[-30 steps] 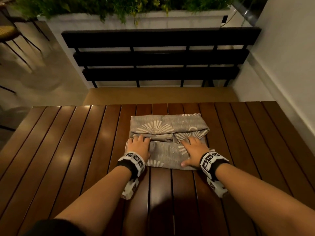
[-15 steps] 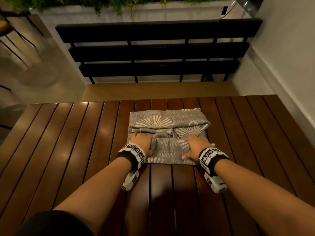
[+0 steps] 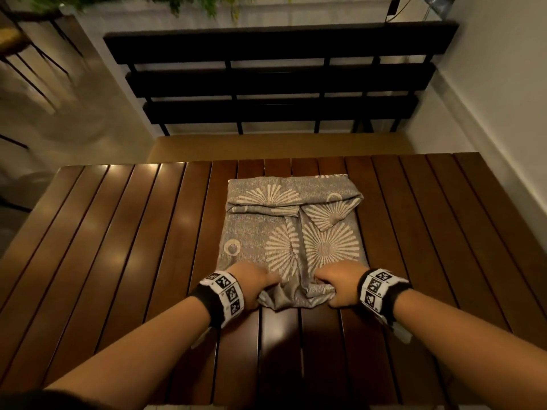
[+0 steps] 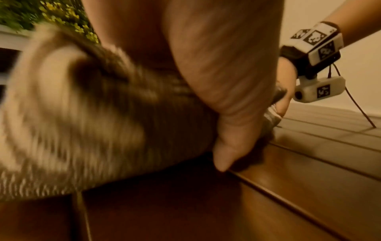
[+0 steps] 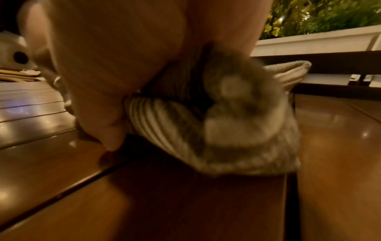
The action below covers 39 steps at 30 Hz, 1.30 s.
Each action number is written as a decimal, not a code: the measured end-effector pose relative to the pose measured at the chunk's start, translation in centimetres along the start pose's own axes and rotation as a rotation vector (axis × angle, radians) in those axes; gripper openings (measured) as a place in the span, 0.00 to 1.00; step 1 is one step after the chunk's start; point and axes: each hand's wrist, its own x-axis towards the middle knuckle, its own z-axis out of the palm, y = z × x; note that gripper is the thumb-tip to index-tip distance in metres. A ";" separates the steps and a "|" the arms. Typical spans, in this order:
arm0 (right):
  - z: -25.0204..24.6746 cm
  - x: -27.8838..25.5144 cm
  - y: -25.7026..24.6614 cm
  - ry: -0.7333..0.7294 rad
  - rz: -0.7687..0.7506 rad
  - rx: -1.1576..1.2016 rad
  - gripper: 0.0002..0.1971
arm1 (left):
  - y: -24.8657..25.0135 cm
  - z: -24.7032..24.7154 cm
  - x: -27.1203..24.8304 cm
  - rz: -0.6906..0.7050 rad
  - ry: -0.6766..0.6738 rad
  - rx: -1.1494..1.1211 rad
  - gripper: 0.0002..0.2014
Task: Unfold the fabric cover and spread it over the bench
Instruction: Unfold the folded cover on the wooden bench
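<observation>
**First fold opened; cover not yet on the bench**

The fabric cover (image 3: 291, 232), grey with pale sunburst motifs, lies on the brown slatted table (image 3: 118, 247), near its middle; it remains a folded packet, though one panel now lies open toward the person, so the unfolding appears barely begun. The left hand (image 3: 254, 284) and right hand (image 3: 336, 287) each clutch the near edge, fingers curled into bunched cloth, as both blurred wrist views confirm. The black slatted bench (image 3: 275, 75) stands beyond the table's far edge, well apart from the cover and bare; the remaining unfolding and the whole spreading are judged still to do. Compared with half a second earlier, the hands have drawn nearer the person from the packet's middle, and the exposed cloth is longer.
</observation>
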 end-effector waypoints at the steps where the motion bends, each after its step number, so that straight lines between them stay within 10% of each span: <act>1: 0.1 -0.1 -0.2 0.014 0.005 0.011 0.17 | 0.3 0.5 0.0 0.005 -0.004 0.001 0.29; 12: 2.3 -0.8 -4.7 -0.023 -0.043 0.207 0.13 | 5.1 5.3 0.8 -0.047 -0.081 -0.054 0.44; 16: 1.2 -0.3 -4.3 -0.087 0.023 0.425 0.10 | 4.3 2.1 0.5 -0.028 -0.086 -0.396 0.40; 19: -1.5 0.3 -2.4 0.014 0.087 0.533 0.08 | 1.0 -1.4 0.7 -0.146 0.167 -0.744 0.25; 25: -5.6 2.0 2.5 0.346 0.236 0.371 0.11 | -5.6 -5.0 2.3 -0.469 0.544 -0.696 0.23; 34: -8.3 3.4 8.1 0.581 0.562 0.171 0.15 | -8.1 -5.1 4.9 -0.778 0.686 -0.830 0.32; 39: -9.3 5.3 10.2 0.369 0.792 0.796 0.29 | -10.7 -4.8 6.3 -0.836 0.647 -1.277 0.30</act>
